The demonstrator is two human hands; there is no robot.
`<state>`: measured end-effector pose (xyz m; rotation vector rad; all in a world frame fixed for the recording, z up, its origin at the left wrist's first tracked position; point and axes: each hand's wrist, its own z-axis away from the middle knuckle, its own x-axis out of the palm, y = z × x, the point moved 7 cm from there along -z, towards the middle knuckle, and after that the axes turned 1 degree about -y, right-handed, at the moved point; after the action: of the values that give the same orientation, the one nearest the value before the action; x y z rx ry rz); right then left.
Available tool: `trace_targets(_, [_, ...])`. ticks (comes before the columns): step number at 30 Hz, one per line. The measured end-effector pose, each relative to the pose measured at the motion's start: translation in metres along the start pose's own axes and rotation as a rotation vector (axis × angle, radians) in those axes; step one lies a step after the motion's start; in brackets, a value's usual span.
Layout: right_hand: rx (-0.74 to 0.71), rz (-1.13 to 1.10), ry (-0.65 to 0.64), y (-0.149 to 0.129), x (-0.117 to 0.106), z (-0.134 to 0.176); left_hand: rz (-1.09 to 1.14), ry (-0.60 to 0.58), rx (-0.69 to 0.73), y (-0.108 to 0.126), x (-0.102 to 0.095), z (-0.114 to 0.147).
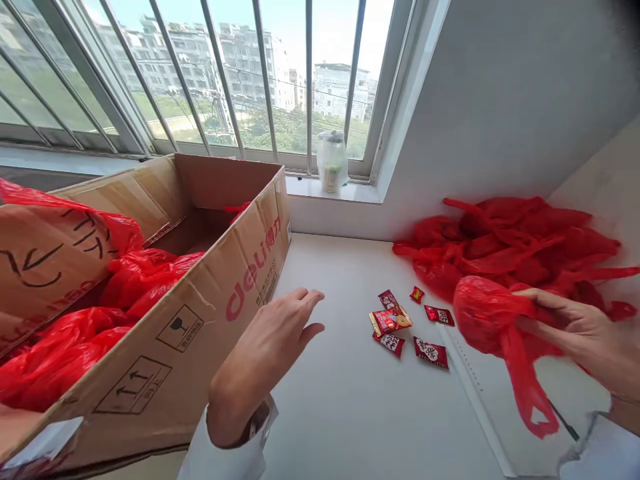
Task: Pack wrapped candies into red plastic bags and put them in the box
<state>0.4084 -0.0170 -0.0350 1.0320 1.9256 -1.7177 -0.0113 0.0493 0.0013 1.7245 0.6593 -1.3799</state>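
My right hand (575, 327) grips a red plastic bag (483, 317) by its gathered neck, with one handle loop hanging down below. The bag's lower part bulges. My left hand (277, 337) hovers over the white tabletop beside the cardboard box, its fingers stretched forward and thumb apart, holding nothing. Between the hands lie several small red wrapped snacks, among them a red and gold biscuit packet (390, 321), a dark red packet (431, 353) and a tiny red sweet (417, 294). Behind my right hand spreads a heap of red plastic bags (520, 233).
On the left stands an open cardboard box (220, 333) with filled red bags (65, 353) inside. A cloudy plastic-wrapped jar (332, 163) sits on the windowsill at the back. Metal bars (265, 80) cross the window. A white wall (500, 113) bounds the right side.
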Motion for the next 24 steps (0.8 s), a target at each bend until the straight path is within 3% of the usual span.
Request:
trace_targets(2, [-0.164,-0.093,-0.346,-0.075,0.068,-0.018,0.039,-0.023,0.002,0.004,-0.002,-0.007])
trace_targets(3, [-0.269,-0.063,-0.431,-0.109,0.096,-0.024,0.062,-0.021,0.017,0.007,-0.003,-0.009])
trace_targets(6, [-0.502,0.060,-0.555,-0.175,0.171,-0.035,0.127,-0.023,0.076,0.011,-0.003,-0.011])
trace_targets(9, [-0.613,0.118,-0.533,-0.194,0.222,-0.038,0.152,-0.101,0.076,0.006,0.009,-0.017])
trace_targets(12, [-0.590,0.096,-0.463,-0.182,0.239,-0.038,0.131,-0.149,0.019,-0.008,0.026,-0.027])
trace_targets(17, [-0.419,0.061,-0.415,-0.157,0.228,-0.044,0.063,-0.211,-0.130,-0.036,0.051,-0.035])
trace_targets(20, [-0.476,0.065,-0.394,-0.167,0.236,-0.043,0.015,-0.280,-0.200,-0.043,0.062,-0.035])
trace_targets(24, [-0.571,0.136,-0.389,-0.184,0.271,-0.036,-0.046,-0.349,-0.230,-0.042,0.070,-0.040])
